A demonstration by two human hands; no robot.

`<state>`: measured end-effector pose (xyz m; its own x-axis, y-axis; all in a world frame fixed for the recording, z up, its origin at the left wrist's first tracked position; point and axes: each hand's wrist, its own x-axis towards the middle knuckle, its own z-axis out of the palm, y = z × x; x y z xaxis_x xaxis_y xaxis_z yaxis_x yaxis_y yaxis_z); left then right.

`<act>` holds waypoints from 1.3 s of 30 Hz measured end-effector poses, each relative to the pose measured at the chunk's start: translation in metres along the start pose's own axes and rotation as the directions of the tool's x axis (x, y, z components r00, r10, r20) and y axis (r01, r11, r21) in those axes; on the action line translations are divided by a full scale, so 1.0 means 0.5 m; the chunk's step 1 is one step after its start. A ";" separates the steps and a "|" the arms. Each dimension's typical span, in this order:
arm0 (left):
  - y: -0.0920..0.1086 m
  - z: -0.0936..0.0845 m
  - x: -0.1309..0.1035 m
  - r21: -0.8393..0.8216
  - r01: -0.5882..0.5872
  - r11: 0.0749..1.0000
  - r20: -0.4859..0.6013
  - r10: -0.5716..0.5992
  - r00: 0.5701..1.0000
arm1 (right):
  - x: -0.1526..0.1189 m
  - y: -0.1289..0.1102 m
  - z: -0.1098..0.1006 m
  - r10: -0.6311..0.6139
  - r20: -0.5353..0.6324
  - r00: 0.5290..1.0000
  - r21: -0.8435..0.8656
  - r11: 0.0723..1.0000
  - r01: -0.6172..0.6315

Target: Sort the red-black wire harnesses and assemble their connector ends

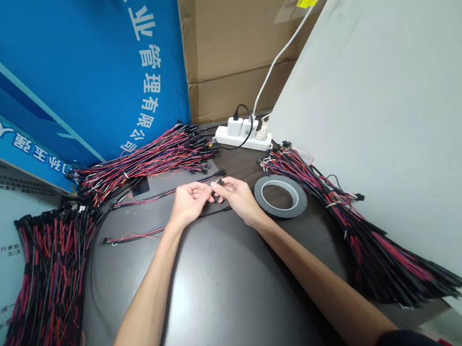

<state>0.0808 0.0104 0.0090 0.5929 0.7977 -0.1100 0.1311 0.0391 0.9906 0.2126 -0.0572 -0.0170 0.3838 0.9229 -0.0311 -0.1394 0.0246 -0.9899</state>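
Note:
My left hand (191,203) and my right hand (237,196) meet above the table, thumbs and fingertips pinched together. Between them shows a small black piece (221,182), mostly covered by the fingers; its kind is too small to tell. Beneath and behind the hands lie two thin wire harnesses with red and black wires. The far wire harness (158,195) runs past the fingertips, while the near wire harness (135,235) passes under my left hand. Just right of my right hand a roll of grey tape (260,199) lies flat.
Large bundles of wire harnesses lie at the left (51,283), the back (145,162) and the right (354,229). A white power strip (225,136) with plugged-in adapters sits at the back. A blue printed panel (99,59), cardboard (231,38) and a white panel (401,111) enclose the table (218,315).

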 end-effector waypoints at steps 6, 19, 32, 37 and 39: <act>-0.003 0.004 0.001 -0.013 0.020 1.000 -0.001 -0.020 1.000 | -0.009 0.000 0.008 -0.048 -0.100 0.994 -0.037 0.998 0.044; 0.004 0.015 -0.002 -0.010 0.033 0.999 0.044 -0.033 0.999 | -0.016 0.008 0.018 -0.076 -0.244 0.967 -0.080 0.995 0.058; 0.016 -0.003 -0.020 0.095 0.038 0.995 0.111 -0.048 0.993 | -0.019 -0.004 0.020 -0.015 -0.224 0.974 0.014 1.000 0.019; 0.011 -0.011 -0.019 0.074 0.044 0.996 0.089 -0.050 0.995 | -0.014 -0.001 0.019 -0.010 -0.201 0.980 0.039 0.999 0.018; 0.009 -0.014 -0.019 0.042 0.048 0.998 0.054 -0.050 0.997 | -0.012 -0.002 0.018 0.003 -0.166 0.986 0.056 0.998 0.006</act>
<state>0.0703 0.0071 0.0152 0.6275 0.7613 -0.1633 0.1923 0.0517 0.9800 0.2025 -0.0592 -0.0146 0.5297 0.8463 -0.0570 -0.1879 0.0515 -0.9808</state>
